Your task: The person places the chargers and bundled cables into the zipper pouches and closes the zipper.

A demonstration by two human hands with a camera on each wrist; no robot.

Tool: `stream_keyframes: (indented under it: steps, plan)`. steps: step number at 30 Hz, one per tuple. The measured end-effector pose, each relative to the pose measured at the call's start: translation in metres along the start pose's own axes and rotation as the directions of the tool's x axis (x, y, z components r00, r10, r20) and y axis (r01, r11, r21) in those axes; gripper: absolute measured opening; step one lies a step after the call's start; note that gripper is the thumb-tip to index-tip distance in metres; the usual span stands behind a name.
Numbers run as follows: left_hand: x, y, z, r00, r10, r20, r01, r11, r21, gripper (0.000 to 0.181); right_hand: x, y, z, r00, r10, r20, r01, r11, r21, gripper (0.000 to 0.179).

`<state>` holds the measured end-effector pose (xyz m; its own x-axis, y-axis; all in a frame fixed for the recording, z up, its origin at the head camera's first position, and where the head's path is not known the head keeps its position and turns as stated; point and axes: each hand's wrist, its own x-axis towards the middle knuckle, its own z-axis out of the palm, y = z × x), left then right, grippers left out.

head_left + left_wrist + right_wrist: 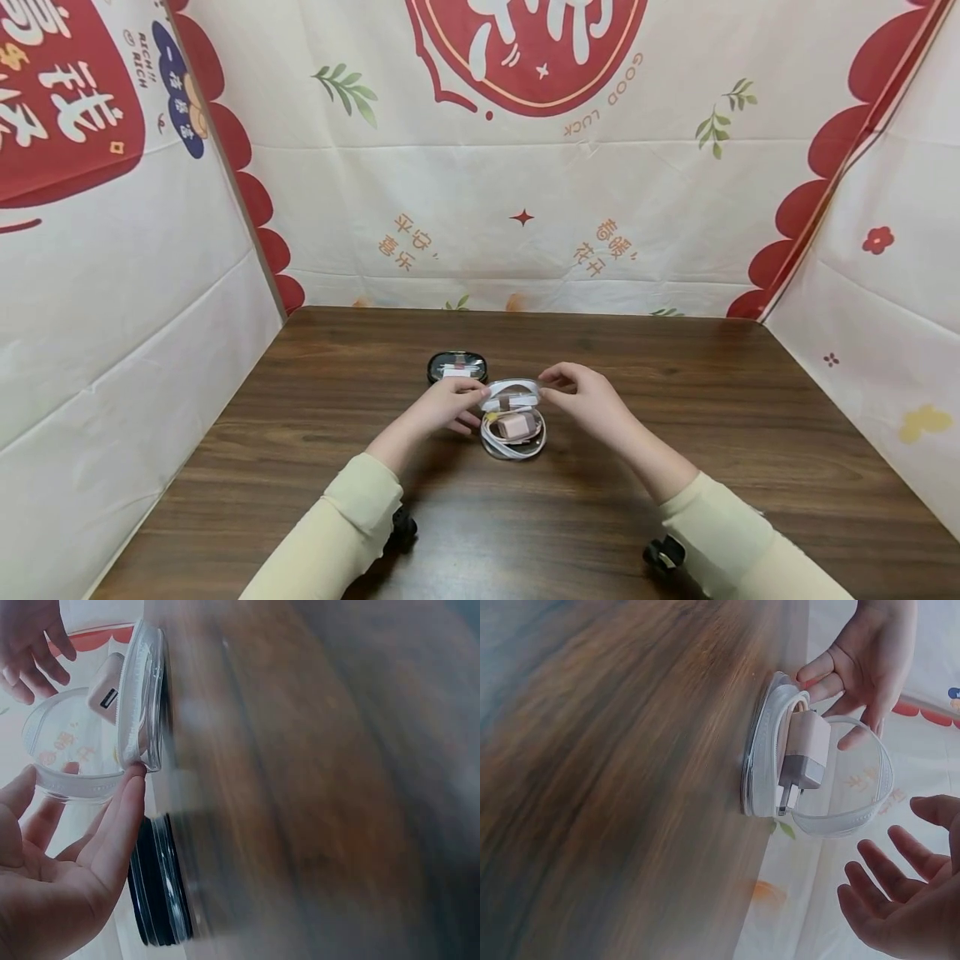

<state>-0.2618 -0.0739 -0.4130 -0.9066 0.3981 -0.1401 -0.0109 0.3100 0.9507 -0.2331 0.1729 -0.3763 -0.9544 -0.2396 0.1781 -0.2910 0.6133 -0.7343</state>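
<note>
A clear round case with white zipper trim [513, 457] lies on the table with its lid [512, 386] raised. Inside its base sit a pale pink charger plug [808, 740] and a coiled white cable. My left hand [442, 406] is at the case's left side, fingers extended, fingertips touching the edge of the base and thumb near the lid rim. To the right of the lid, my right hand [588, 400] hovers with loosely bent fingers and nothing in them; the right wrist view shows a gap between those fingers and the lid.
Just behind my left hand stands a black-rimmed case with a clear top [457, 360], small items showing through it. The brown wooden table [300, 500] is bordered by printed white cloth [480, 208] at the back and both sides.
</note>
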Motion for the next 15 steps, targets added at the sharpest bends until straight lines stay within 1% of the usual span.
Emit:
stream_keyframes:
  steps: [4, 9, 15]
  plan:
    - [-0.002, -0.002, -0.007, 1.0, 0.005, 0.002, -0.005, 1.0, 0.006, 0.033, 0.005, -0.006, 0.005, 1.0, 0.015, 0.006, -0.015, 1.0, 0.01, 0.024]
    - [-0.008, -0.003, -0.016, 1.0, 0.007, 0.005, -0.007, 1.0, 0.027, 0.032, 0.012, -0.012, 0.014, 1.0, -0.001, 0.019, 0.001, 1.0, 0.016, 0.024]
    - [-0.015, -0.008, -0.023, 1.0, 0.013, 0.005, -0.013, 0.999, 0.039, 0.031, 0.016, -0.021, 0.025, 0.999, -0.013, 0.047, 0.012, 1.0, 0.029, 0.022]
